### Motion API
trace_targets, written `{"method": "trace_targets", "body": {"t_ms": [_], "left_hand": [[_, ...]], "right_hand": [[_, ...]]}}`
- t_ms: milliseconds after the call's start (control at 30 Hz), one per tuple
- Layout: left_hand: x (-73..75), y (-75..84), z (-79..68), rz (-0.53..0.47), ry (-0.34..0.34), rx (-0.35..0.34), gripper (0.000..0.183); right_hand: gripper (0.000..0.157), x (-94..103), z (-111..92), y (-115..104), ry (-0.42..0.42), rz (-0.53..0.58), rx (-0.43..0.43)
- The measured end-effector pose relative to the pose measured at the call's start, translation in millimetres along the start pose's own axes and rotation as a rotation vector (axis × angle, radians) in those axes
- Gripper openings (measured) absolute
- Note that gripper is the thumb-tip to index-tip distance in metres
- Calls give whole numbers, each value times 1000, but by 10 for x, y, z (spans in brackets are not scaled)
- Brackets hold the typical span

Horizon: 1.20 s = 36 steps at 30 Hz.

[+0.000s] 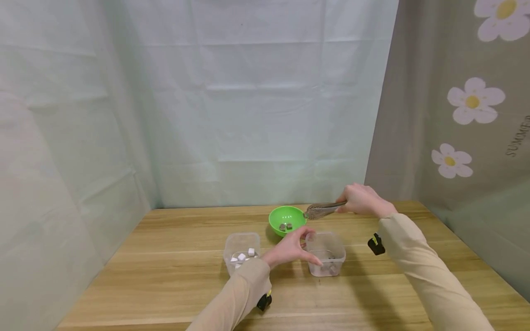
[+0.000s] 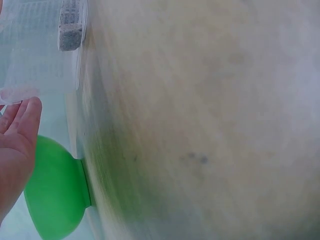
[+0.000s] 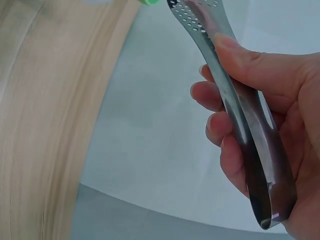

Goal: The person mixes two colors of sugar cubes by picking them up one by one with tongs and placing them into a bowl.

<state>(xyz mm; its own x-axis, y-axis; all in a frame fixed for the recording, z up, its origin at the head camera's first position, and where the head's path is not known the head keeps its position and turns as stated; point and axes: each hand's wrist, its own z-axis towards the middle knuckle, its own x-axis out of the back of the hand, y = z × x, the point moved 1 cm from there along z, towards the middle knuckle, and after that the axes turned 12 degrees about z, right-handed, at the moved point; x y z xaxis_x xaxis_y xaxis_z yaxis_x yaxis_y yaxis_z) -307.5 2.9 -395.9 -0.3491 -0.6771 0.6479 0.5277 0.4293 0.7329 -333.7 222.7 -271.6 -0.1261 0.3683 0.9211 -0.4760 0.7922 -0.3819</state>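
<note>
Nearest, the left hand point(image 1: 287, 249) grips a clear container point(image 1: 318, 271) by its rim, thumb in front and fingers behind, right of a tub point(image 1: 241, 240) of white cubes point(image 1: 242, 257). Beyond, a green bowl point(image 1: 286, 213) holds grey cubes point(image 1: 289, 226), and the right hand point(image 1: 363, 199) has its fingers clamped round metal tongs point(image 1: 324, 210), tips at the bowl's right rim. A pale curtain point(image 1: 265, 115) hangs behind.
</note>
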Motion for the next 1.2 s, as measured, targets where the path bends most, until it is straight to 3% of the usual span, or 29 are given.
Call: {"method": "trace_targets", "body": {"t_ms": [367, 633, 933, 1200], "left_hand": [[-10, -5, -10, -35, -6, 34, 80], [-7, 5, -12, -50, -2, 27, 77], [-16, -9, -11, -16, 0, 28, 79], [-9, -9, -12, 11, -5, 41, 82]], "right_hand": [[29, -166, 160, -11, -22, -15, 14], [35, -128, 142, -24, -19, -28, -10], [34, 50, -66, -5, 5, -88, 21], [21, 168, -332, -45, -4, -109, 44]]}}
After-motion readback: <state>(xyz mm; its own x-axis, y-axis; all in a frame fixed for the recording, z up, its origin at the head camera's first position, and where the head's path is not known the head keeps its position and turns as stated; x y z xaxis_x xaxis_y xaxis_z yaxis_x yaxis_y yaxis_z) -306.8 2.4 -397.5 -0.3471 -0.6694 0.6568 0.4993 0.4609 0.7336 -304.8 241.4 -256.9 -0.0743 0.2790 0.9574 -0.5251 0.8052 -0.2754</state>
